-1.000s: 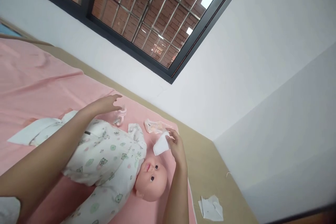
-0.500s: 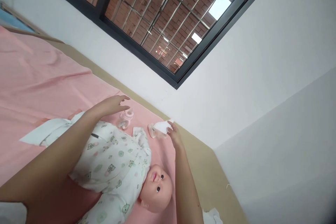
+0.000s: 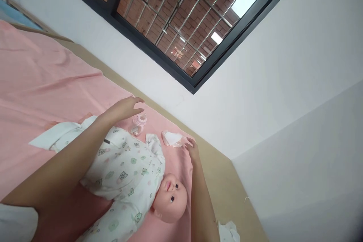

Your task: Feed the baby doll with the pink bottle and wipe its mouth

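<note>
A baby doll [image 3: 124,170] in a white patterned top lies on its back on a pink sheet [image 3: 56,68]. My left arm reaches across its body. My left hand [image 3: 129,107] is open, fingers apart, just above a small clear baby bottle [image 3: 138,124] with a pink collar. Beside the doll's sleeve lies a clear packet with a white sheet [image 3: 172,138] in it or on it; I cannot tell which. My right hand [image 3: 192,149] is at the packet's right end, fingers open and slightly curled, holding nothing that I can see.
The tan surface [image 3: 221,170] shows along the sheet's edge, against the white wall [image 3: 272,83]. A crumpled white cloth or tissue [image 3: 228,231] lies to the right of my right forearm. A dark-framed window [image 3: 181,72] with metal bars is above.
My right hand has come away from the packet's white sheet, which now lies flatter on the pink sheet. My left hand stays over the bottle. The whole view has shifted slightly.
</note>
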Tool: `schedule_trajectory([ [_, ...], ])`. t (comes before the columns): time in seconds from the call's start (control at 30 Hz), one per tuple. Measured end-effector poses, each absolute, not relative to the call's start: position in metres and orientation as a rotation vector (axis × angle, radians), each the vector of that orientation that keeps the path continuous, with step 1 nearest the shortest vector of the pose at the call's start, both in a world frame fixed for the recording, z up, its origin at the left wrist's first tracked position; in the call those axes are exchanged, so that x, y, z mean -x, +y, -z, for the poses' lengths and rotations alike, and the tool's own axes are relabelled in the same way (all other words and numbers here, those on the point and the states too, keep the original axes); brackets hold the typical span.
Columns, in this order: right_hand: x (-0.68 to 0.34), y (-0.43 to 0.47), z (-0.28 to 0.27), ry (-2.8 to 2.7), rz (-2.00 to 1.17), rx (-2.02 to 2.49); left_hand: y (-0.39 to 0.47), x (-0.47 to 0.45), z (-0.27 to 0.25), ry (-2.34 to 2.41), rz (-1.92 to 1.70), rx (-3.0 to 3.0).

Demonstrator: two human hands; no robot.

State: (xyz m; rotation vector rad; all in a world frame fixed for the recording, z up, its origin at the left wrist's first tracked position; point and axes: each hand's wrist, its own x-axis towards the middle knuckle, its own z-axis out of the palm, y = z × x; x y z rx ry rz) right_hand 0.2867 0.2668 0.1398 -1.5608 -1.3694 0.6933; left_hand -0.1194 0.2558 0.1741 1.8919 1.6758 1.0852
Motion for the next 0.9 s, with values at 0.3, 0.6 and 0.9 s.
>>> schedule_trajectory([
  [0.3, -0.322, 0.201, -0.088, -1.313, 0.141, 1.768, 0.224, 0.091, -0.209, 1.286, -1.926, -1.383],
  [0.6, -0.328, 0.176, -0.046, -1.126, 0.067, 1.983, 0.199, 0.087, -0.221, 0.765, -2.042, -0.82],
  [0.9, -0.339, 0.182, -0.031, -1.052, 0.017, 1.938, 0.246, 0.107, -0.136, 1.492, -1.328, -1.327],
])
